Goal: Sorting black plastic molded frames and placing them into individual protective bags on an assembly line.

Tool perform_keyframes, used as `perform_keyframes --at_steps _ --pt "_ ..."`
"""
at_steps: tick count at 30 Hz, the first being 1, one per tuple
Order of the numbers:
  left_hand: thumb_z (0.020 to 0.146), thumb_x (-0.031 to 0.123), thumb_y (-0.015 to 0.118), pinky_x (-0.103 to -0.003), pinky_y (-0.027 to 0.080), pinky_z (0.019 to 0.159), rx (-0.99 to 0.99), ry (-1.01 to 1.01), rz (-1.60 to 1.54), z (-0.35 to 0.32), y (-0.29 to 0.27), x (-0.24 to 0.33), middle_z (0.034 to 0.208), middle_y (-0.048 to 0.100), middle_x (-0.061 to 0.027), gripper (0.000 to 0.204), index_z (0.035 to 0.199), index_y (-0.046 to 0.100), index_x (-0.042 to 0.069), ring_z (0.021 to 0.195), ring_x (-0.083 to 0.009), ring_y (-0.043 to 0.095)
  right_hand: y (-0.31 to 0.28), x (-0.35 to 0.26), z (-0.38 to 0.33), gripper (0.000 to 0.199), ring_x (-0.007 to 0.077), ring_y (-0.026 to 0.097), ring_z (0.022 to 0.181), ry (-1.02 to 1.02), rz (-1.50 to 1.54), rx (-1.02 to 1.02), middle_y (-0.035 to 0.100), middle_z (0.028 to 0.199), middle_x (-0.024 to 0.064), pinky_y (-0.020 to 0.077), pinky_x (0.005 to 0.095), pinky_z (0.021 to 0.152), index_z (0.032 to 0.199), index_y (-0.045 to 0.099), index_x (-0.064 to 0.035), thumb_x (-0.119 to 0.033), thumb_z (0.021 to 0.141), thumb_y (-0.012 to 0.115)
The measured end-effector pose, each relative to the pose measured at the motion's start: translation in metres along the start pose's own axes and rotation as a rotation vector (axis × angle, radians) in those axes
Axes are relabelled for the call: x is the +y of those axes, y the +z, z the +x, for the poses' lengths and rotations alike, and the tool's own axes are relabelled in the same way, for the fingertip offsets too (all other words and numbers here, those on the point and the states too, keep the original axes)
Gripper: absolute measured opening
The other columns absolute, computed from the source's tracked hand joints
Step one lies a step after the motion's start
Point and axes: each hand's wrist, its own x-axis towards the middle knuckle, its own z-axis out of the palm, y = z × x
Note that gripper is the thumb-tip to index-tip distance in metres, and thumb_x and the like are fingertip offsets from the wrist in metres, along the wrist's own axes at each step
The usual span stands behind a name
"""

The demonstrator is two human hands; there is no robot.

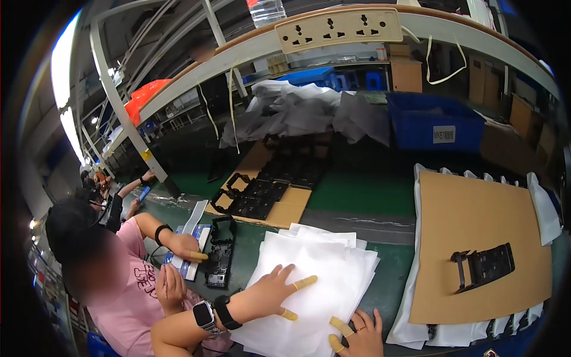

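- White sheets [336, 259], thin and stacked unevenly, are laid on the green tabletop [247, 250] directly beneath the left hand [269, 294] and just inside the right hand [363, 340].
- The left hand is spread, thumb and fingers well apart, palm down on the stack; nothing is seen gripped by it.
- The right hand is held loosely open at the near right edge of the stack, partly cut off by the frame; no sheet is seen pinched in it.
- By appearance, a step of steadying or squaring the sheets is in hand; if one sheet is to be parted, a light pinch at its edge is called for, with the rest held down.
- To the right of the right hand, a black frame [491, 266] is set on a brown cardboard panel [455, 214], with white wrapping [410, 333] around the panel's edges.
- To the left of the left hand, another black part [220, 259] is touched or nearly touched by a co-worker's hand [187, 248]; which cannot be told.
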Motion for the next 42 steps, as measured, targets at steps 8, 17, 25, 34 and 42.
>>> perform_keyframes --at_steps 8,17,25,34,42 --pt "0.069 0.027 0.076 -0.046 0.043 0.094 -0.432 -0.249 0.181 0.019 -0.030 0.026 0.136 0.022 -0.0375 0.102 0.146 0.010 0.029 0.120 -0.0512 0.037 0.000 -0.003 0.007 0.045 0.0364 0.044 0.114 0.094 0.092 0.041 0.051 0.116 0.0193 0.0228 0.0560 0.103 0.126 0.052 -0.0188 -0.026 0.082 0.058" --pt "0.075 0.048 0.067 -0.043 0.047 0.085 -0.435 -0.239 -0.021 0.033 -0.059 0.046 0.130 0.039 -0.0308 0.079 0.139 0.035 0.013 0.102 -0.0418 0.055 0.004 0.004 0.004 0.043 0.0346 0.042 0.119 0.022 0.156 0.033 0.052 0.117 0.0205 0.0153 0.0555 0.106 0.121 0.057 -0.0182 -0.042 0.085 0.050" --pt "0.079 0.025 0.065 -0.038 0.044 0.087 0.341 0.483 0.086 0.150 -0.071 0.133 0.118 0.052 -0.0180 0.049 0.122 0.051 0.004 0.106 -0.0328 0.052 0.004 0.002 -0.001 0.041 0.0320 0.039 0.121 0.083 0.132 0.017 0.049 0.123 0.0183 0.0172 0.0517 0.106 0.124 0.055 -0.0207 -0.037 0.088 0.048" --pt "0.074 0.014 0.065 -0.038 0.047 0.078 0.198 0.833 -0.037 0.232 -0.032 0.133 0.104 0.056 -0.0144 0.033 0.103 0.054 0.004 0.096 -0.0317 0.056 0.008 0.005 -0.002 0.039 0.0309 0.038 0.121 0.052 0.144 0.023 0.049 0.119 0.0174 0.0176 0.0540 0.105 0.123 0.056 -0.0208 -0.033 0.086 0.051" --pt "0.080 0.019 0.065 -0.036 0.048 0.057 0.194 0.608 -0.160 0.142 -0.033 0.114 0.069 0.058 -0.0103 0.028 0.104 0.060 0.006 0.063 -0.0289 0.059 -0.002 0.005 -0.003 0.040 0.0342 0.041 0.116 0.028 0.128 0.066 0.051 0.116 0.0200 0.0212 0.0534 0.103 0.123 0.056 -0.0168 -0.031 0.086 0.051"
